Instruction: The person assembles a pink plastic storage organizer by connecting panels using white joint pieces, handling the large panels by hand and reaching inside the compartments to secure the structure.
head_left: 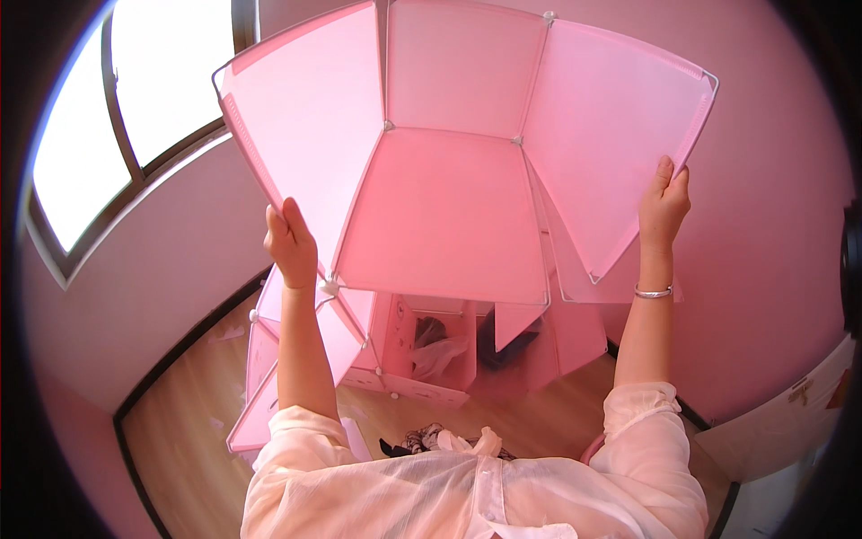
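Note:
A modular storage cabinet of pink plastic panels in wire frames, joined by white connectors, stands before me. My left hand [292, 244] is closed on the outer edge of the left side panel [310, 99], thumb pointing up. On the other side, my right hand [664, 205] grips the outer edge of the right side panel [620, 117]. Both panels slant outward from the back panel [465, 67]. Between them lies a flat middle panel [444, 216], with a white connector [329, 287] at its near left corner, close to my left wrist.
Lower compartments [431, 391] hold dark and pale cloth. Several doors or panels hang askew there, one [254, 418] jutting out at the left. A window [148, 90] is at the upper left. Pink walls [763, 225] and a wood-look floor [180, 431] surround the cabinet.

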Action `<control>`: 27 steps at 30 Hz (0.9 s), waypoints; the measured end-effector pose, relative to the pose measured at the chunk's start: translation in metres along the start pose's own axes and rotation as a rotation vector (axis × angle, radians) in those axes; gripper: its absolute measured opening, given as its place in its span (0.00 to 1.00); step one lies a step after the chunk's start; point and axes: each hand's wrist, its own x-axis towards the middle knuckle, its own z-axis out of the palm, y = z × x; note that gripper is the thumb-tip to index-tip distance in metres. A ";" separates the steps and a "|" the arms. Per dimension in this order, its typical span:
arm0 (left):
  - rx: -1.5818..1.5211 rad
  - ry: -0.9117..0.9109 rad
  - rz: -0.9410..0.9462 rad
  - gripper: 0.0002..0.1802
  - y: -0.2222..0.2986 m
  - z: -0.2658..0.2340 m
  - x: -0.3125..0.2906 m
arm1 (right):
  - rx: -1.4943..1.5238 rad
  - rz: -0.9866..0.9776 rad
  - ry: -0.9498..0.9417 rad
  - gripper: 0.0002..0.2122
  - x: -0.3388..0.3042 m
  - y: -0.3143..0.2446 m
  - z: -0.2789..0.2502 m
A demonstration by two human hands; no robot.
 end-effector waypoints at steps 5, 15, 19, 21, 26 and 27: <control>0.067 -0.202 -0.026 0.14 0.003 -0.015 0.014 | 0.020 -0.008 -0.052 0.12 -0.044 -0.014 -0.012; 0.268 -0.359 0.001 0.26 0.071 -0.037 0.168 | 0.099 -0.041 -0.086 0.11 -0.086 -0.017 -0.017; 0.163 -0.417 -0.286 0.25 0.083 -0.040 0.135 | 0.056 -0.011 -0.143 0.12 -0.093 -0.007 -0.021; 0.192 -0.399 -0.307 0.23 0.061 -0.051 0.086 | 0.062 -0.002 -0.145 0.12 -0.095 -0.007 -0.024; 0.526 -0.863 -0.419 0.25 -0.006 -0.099 -0.039 | 0.075 0.052 -0.158 0.12 -0.100 -0.034 -0.042; 0.527 -0.948 -0.362 0.25 -0.003 -0.104 -0.055 | 0.074 0.048 -0.161 0.12 -0.098 -0.039 -0.047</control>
